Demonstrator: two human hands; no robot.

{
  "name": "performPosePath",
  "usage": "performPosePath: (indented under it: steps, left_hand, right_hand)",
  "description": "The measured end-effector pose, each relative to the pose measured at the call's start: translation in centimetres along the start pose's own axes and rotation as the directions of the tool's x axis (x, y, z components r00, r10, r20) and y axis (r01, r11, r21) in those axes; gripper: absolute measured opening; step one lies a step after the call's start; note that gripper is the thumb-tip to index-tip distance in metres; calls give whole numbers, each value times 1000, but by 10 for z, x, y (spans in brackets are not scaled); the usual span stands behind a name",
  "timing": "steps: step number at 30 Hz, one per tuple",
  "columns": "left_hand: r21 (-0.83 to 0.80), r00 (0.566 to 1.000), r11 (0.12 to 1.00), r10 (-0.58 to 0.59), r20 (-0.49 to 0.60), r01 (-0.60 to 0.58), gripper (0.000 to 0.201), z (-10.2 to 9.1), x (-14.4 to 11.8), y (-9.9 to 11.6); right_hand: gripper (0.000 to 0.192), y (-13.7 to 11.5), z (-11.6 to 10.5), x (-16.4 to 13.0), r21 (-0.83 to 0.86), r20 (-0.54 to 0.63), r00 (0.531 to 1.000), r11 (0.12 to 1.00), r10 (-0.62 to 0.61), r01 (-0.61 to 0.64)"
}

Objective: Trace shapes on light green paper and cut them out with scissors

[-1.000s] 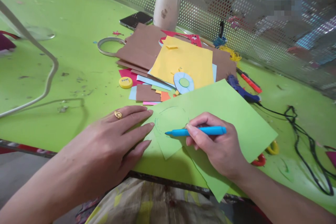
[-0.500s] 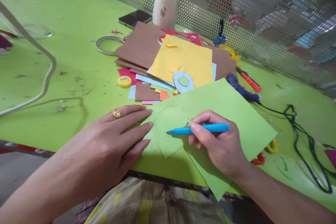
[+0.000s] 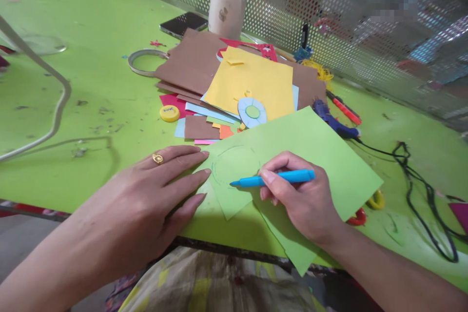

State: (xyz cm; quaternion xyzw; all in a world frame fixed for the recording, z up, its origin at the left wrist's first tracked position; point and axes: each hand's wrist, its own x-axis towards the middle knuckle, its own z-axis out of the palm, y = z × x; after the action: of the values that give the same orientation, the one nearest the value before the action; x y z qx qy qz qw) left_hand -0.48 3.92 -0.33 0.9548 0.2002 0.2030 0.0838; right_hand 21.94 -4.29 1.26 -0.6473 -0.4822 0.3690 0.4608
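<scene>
A blue felt-tip pen point(image 3: 292, 176) is pinched in my right hand point(image 3: 300, 195), its tip at the lower edge of a roughly round outline drawn on a light green sheet point(image 3: 321, 146). The outline is thin and broken in places. My left hand point(image 3: 157, 195), with a gold ring on one finger, lies flat with fingers stretched, their tips at the sheet's left edge. Just beyond the sheet rests a pale blue paper disc point(image 3: 243, 116) with a green centre, partly on a yellow sheet point(image 3: 252, 78).
Brown sheets point(image 3: 190, 58) and paper scraps are piled behind. A bottle point(image 3: 226, 5), a phone point(image 3: 183, 24) and a tape ring point(image 3: 136, 72) stand or lie farther back. To the right are a blue glue gun point(image 3: 336, 122) and a black cord point(image 3: 413, 180); a white cable point(image 3: 64, 102) curves at left.
The view has shifted slightly, so everything sits a little farther left. The pen tip stays near the outline's lower edge, and my left hand keeps its place by the paper.
</scene>
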Motion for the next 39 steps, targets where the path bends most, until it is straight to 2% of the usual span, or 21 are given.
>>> performPosePath:
  steps: [20, 27, 36, 39]
  left_hand:
    - [-11, 1000, 1000, -1, -13, 1, 36, 1, -1, -2]
    - [16, 1000, 1000, -1, -6, 1, 35, 3, 0, -3]
    - [13, 1000, 1000, -2, -15, 3, 35, 4, 0, -3]
    - [24, 1000, 1000, -8, -7, 8, 35, 4, -1, -2]
  right_hand:
    - [11, 2, -1, 1, -28, 16, 999, 999, -32, 33]
    - [10, 4, -1, 1, 123, -25, 1000, 992, -6, 9]
    - [12, 2, -2, -1, 61, -8, 1000, 998, 2, -2]
    - [12, 3, -2, -2, 94, -2, 1000, 996, 1, -1]
